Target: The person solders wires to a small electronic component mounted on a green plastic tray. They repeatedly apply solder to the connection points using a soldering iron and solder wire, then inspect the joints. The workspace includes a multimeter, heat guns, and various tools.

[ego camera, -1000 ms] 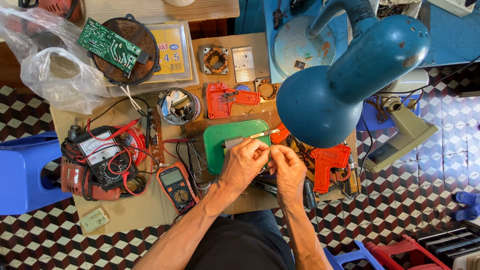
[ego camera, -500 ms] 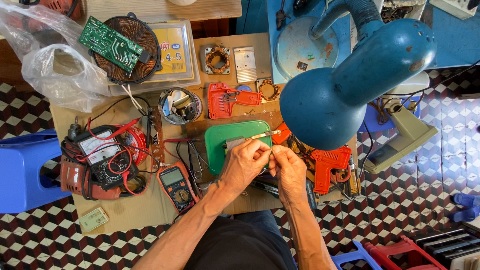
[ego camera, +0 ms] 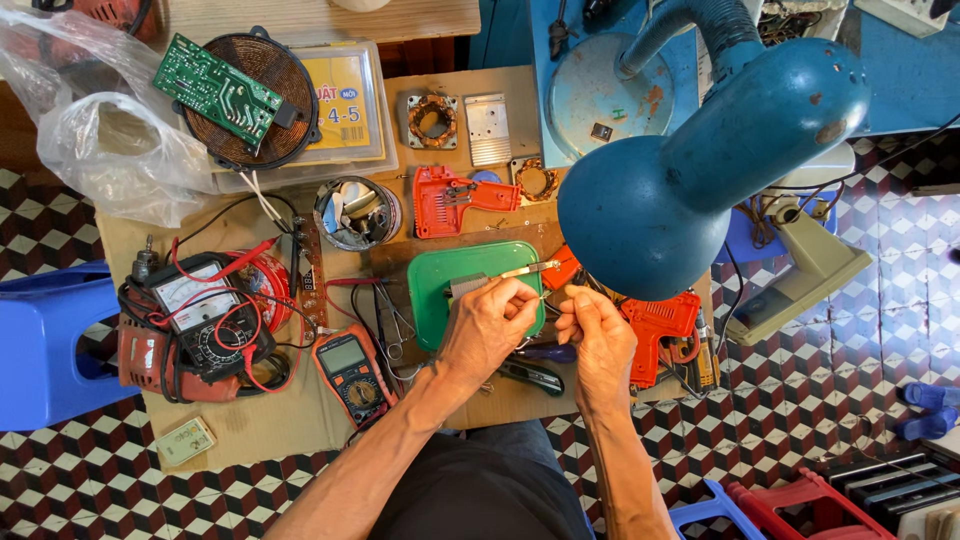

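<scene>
Left fingers (ego camera: 520,298): pinched on a thin wire (ego camera: 543,296), kept steady over the green tray (ego camera: 430,300).
Right fingers (ego camera: 578,300): closed on the wire's other end, so it is held taut.
Tweezers (ego camera: 528,268): laid on the tray rim, near.
Lamp (ego camera: 690,175): placed just above, for light.

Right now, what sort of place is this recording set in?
Probably a small electronics repair bench: an analog multimeter and digital multimeter sit by a green circuit board, under a blue desk lamp.

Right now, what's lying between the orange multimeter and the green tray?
In the head view, small pliers or scissors and loose wires lie on the cardboard between the orange multimeter and green tray.
</scene>
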